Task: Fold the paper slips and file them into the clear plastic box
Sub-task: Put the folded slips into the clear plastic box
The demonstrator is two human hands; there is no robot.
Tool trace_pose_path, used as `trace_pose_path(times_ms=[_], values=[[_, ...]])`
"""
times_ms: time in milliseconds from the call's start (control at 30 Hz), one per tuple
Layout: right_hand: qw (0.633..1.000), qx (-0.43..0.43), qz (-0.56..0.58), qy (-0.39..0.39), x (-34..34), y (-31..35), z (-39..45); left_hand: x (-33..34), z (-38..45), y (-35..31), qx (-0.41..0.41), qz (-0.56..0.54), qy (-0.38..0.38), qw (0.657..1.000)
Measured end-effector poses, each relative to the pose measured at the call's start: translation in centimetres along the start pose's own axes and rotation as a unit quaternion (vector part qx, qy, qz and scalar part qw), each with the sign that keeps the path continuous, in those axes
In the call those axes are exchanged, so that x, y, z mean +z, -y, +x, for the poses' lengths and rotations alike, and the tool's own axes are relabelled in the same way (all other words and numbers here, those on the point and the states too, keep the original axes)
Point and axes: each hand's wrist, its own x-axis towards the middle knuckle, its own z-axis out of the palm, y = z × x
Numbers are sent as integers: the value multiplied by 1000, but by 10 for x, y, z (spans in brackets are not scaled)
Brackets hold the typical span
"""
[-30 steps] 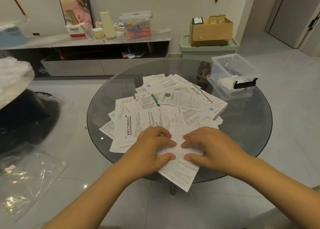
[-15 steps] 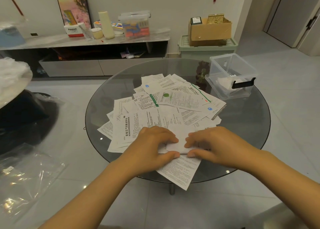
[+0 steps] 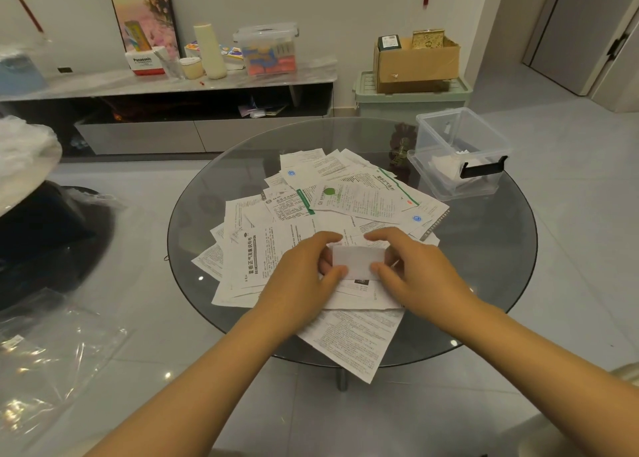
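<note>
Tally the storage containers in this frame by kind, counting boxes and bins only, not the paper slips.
Open clear plastic box on the glass table, some paper inside: 1
Lidded clear plastic box on the shelf: 1
Cardboard box: 1
Green lidded bin under the cardboard box: 1
Total: 4

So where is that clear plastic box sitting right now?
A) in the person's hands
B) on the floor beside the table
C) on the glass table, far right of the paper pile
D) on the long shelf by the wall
C: the clear plastic box stands on the glass table, at its far right edge, beyond the paper pile, with a few folded slips already inside.
</note>
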Motion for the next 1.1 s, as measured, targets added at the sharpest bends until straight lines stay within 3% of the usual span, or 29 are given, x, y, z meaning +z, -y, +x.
trace_pose_path(times_ms=[233, 367, 567, 800, 900, 1100], values=[[997, 17, -75, -22, 6, -3, 7, 7, 6, 4, 2, 25, -15, 1000], [995, 23, -94, 17, 4, -5, 8, 10, 7, 6, 80, 99, -4, 992], [988, 16, -144, 48, 1, -9, 7, 4, 7, 7, 100, 150, 31, 983], [983, -95, -158, -7, 5, -6, 4, 2, 10, 1, 187, 206, -5, 960], [971, -148, -170, -84, 5, -12, 6, 4, 12, -4, 204, 222, -24, 953], [968, -159, -126, -148, -5, -15, 2, 13, 17, -17, 208, 144, -82, 964]])
